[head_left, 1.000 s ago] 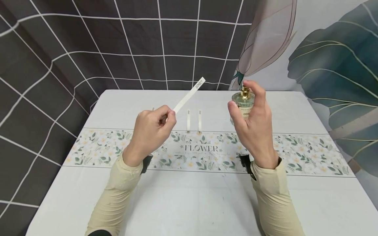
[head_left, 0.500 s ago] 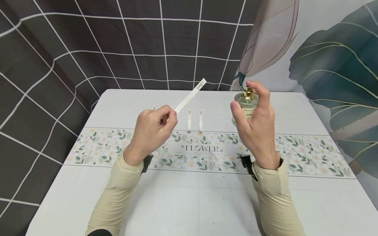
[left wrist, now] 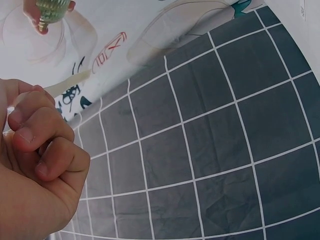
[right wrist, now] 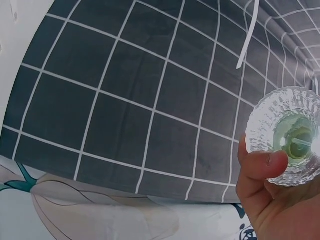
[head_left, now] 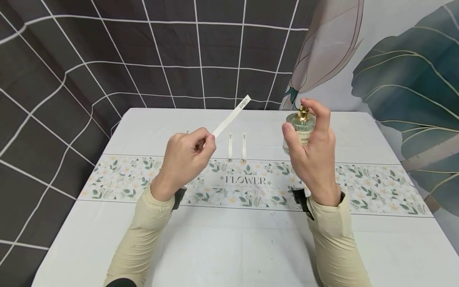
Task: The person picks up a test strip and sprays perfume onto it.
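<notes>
Pinching hand, left [head_left: 184,161]: thumb and index together on the lower end of a white paper strip [head_left: 231,116]; other fingers curled toward the palm.
Paper strip: raised above the tabletop [head_left: 229,247], slanting up to the right; lettered end free, well apart from the bottle.
Two lying strips [head_left: 230,146]: side by side with a gap, between the hands, near ends at the far edge of a floral band [head_left: 245,193] lettered FLOWER, which crosses the white tabletop.
Spray bottle [head_left: 302,124]: ribbed clear glass, gold neck, label partly covered; held roughly upright in the air.
Right hand [head_left: 316,155]: fingers spread only as wide as the bottle they grip; thumb along its side, index bent over the top.
Room: dark white-gridded cloth [head_left: 172,48] left and behind; pale cloth [head_left: 387,24] with petal and leaf prints at right.
Since a second ago: right hand and bottle slightly farther right; left hand and strip nearly unchanged.
</notes>
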The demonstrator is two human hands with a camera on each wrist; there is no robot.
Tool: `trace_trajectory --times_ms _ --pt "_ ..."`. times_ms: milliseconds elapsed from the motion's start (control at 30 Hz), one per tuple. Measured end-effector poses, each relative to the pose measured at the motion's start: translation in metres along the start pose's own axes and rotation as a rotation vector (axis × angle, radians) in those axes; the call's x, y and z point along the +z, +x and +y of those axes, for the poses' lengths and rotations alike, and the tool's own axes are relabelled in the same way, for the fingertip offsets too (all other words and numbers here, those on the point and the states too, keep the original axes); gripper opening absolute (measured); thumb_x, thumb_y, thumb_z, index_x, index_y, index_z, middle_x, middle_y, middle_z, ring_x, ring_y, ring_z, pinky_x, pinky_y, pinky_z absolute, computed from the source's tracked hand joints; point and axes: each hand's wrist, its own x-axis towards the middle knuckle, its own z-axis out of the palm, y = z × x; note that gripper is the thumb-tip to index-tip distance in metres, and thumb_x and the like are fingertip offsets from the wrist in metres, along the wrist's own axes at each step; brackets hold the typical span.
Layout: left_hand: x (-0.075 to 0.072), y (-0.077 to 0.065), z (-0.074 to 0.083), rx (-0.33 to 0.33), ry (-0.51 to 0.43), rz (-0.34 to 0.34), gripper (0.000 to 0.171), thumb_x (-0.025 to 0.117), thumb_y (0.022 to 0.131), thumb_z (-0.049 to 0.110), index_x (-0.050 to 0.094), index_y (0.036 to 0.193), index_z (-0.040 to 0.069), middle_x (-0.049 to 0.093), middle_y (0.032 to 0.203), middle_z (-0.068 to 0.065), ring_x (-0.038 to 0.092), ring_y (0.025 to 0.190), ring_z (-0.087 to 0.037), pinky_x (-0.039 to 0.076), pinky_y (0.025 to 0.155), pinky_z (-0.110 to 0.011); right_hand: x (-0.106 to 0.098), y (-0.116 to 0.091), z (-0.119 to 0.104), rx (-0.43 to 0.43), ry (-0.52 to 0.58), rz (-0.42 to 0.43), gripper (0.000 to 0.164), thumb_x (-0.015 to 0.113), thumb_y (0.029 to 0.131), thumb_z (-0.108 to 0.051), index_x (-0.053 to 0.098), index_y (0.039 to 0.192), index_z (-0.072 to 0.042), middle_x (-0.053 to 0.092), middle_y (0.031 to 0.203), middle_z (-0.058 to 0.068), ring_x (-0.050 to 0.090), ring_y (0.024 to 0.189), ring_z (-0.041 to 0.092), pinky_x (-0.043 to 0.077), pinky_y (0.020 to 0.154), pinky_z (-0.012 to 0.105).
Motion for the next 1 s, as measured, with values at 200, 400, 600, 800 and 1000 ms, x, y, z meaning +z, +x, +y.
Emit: trace_trajectory --times_ms 200,400,600,800,1000 --pt "0.0003 -0.0003 0.0002 -0.007 -0.006 -0.005 0.023 0.054 0.093 0.006 0.064 0.072 0.005 0.039 0.052 0.005 0.029 0.045 -0.006 0.021 0.045 -0.024 -0.0009 -0.0016 0.0027 0.034 0.005 -0.026 0.047 0.057 0.103 -0.024 0.042 0.144 -0.008 0.063 0.093 0.016 0.052 0.071 0.010 0.040 0.066 0.023" --pt "0.0002 -0.0011 -0.0002 -0.013 -0.008 -0.007 0.023 0.054 0.093 0.006 0.063 0.072 0.005 0.039 0.052 0.005 0.029 0.045 -0.006 0.021 0.045 -0.024 -0.0007 -0.0021 0.0019 0.029 0.031 -0.013 0.048 0.057 0.103 -0.026 0.042 0.145 -0.008 0.062 0.089 0.013 0.052 0.070 0.009 0.039 0.065 0.023" --pt "0.0010 -0.0002 -0.0014 -0.026 -0.023 -0.003 0.023 0.054 0.094 0.005 0.064 0.073 0.005 0.043 0.053 0.004 0.033 0.045 -0.007 0.024 0.045 -0.024 0.0004 -0.0007 -0.0012 0.021 0.066 0.001 0.049 0.058 0.101 -0.026 0.042 0.145 -0.013 0.062 0.096 0.009 0.054 0.074 0.009 0.040 0.068 0.022" --pt "0.0025 0.0016 -0.0035 -0.104 -0.106 0.007 0.023 0.054 0.097 0.005 0.064 0.076 0.005 0.047 0.055 0.002 0.037 0.046 -0.009 0.027 0.045 -0.022 0.0002 0.0002 -0.0023 0.027 0.067 0.004 0.053 0.059 0.100 -0.025 0.036 0.147 -0.015 0.060 0.117 0.012 0.058 0.080 0.010 0.046 0.065 0.017" --pt "0.0027 0.0028 -0.0064 -0.202 -0.193 0.081 0.021 0.056 0.098 0.003 0.069 0.082 0.002 0.049 0.056 -0.001 0.038 0.047 -0.013 0.027 0.045 -0.021 -0.0012 0.0009 -0.0023 0.013 0.073 0.014 0.054 0.061 0.100 -0.026 0.035 0.146 -0.014 0.060 0.120 0.012 0.059 0.078 0.007 0.047 0.065 0.016"
